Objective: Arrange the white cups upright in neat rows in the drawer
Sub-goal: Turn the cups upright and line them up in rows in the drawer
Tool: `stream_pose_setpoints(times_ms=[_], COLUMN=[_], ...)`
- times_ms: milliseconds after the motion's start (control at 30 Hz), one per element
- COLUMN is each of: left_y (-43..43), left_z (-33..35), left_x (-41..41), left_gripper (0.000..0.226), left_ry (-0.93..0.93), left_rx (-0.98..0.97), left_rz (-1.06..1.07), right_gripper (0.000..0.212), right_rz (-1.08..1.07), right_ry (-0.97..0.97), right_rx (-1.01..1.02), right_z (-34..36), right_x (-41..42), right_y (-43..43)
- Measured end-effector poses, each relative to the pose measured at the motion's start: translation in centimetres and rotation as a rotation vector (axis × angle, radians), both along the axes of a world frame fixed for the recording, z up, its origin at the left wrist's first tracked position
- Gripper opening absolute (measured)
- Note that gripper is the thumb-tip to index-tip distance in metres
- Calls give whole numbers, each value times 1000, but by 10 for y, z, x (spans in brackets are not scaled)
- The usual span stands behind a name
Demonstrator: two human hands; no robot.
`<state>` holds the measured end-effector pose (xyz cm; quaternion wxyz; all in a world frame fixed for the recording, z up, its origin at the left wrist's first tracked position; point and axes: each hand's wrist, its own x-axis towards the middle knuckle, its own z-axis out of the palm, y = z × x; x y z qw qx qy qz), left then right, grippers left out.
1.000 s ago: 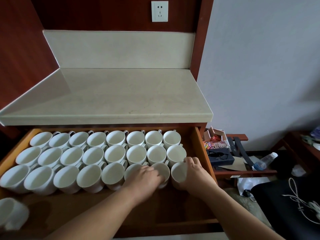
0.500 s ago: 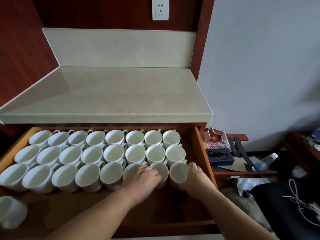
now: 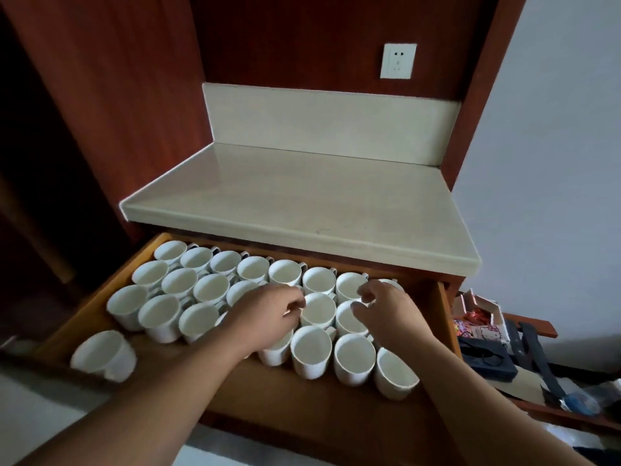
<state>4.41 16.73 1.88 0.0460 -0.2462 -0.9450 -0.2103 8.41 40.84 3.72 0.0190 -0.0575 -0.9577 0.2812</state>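
Note:
Several white cups (image 3: pixel 354 358) stand upright in three rows in the open wooden drawer (image 3: pixel 302 401). My left hand (image 3: pixel 265 314) reaches over the middle row, thumb and fingertips pinching the left rim of a middle-row cup (image 3: pixel 319 311). My right hand (image 3: pixel 389 311) hovers over the right end of the middle row, its curled fingers above a cup (image 3: pixel 347 322); whether it grips anything is hidden. The front-right cup (image 3: pixel 395 378) leans toward me. One more cup (image 3: pixel 102 356) lies apart at the drawer's front left corner.
A pale stone countertop (image 3: pixel 302 210) overhangs the back of the drawer, with a wall socket (image 3: pixel 398 60) above. To the right a low shelf (image 3: pixel 524 326) holds a small box, dark straps and a black case. Bare wood shows along the drawer's front.
Both hands let go of the front-row cups and moved back to the middle row. My view swung left and tilted, so the drawer now appears slanted.

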Motion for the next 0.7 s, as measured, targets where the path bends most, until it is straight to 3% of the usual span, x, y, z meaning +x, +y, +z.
stream_pose_setpoints(times_ms=[133, 267, 367, 533, 700], left_y=[-87, -183, -242, -312, -346], left_z=[21, 26, 25, 20, -5], left_x=[0, -2, -6, -19, -39], left_gripper=[13, 7, 12, 19, 17], left_ry=[-85, -239, -357, -411, -274], left_rx=[-6, -233, -462, -523, -578], left_rz=[216, 302, 294, 190, 59], right_gripper=[19, 13, 17, 18, 43], right_rz=[114, 232, 295, 308, 354], right_ry=[-70, -180, -220, -437, -764], right_rx=[-123, -271, -325, -419, -219], right_z=[7, 7, 7, -6, -38], right_x=[-25, -33, -37, -54, -64], right_y=[-64, -139, -199, -301, -381])
